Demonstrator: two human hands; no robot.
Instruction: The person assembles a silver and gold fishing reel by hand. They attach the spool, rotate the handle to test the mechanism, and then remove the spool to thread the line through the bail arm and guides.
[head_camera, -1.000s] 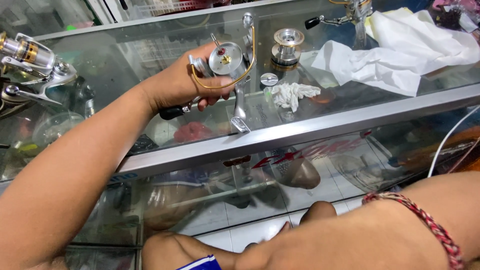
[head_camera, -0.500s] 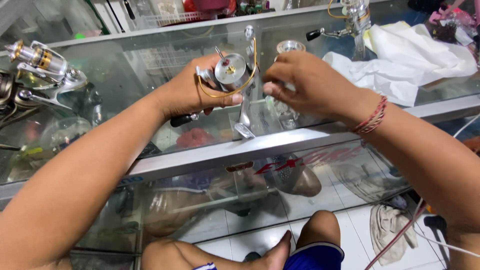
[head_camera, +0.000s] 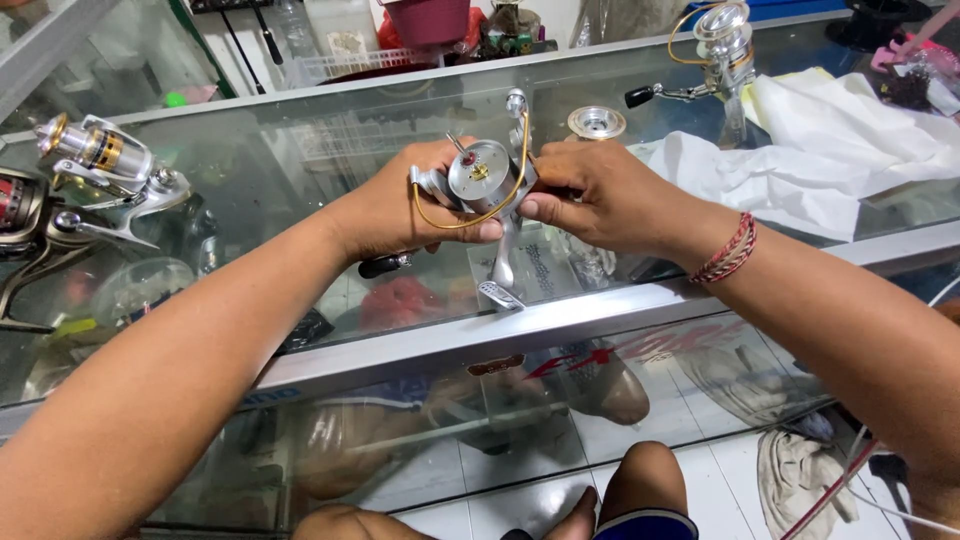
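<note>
Single head-worn camera is looking down and forward from just above the glass counter (head_camera: 600, 320), sitting close to it. It is facing across the counter toward the far edge, with floor tiles showing below the counter's near edge. No second view is sharing the scene.

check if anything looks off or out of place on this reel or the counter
The spinning reel held by the left hand and right hand has no spool on it: its bare shaft and rotor top show. A loose spool sits apart on the glass counter behind. Nothing looks spilled or broken.
</note>
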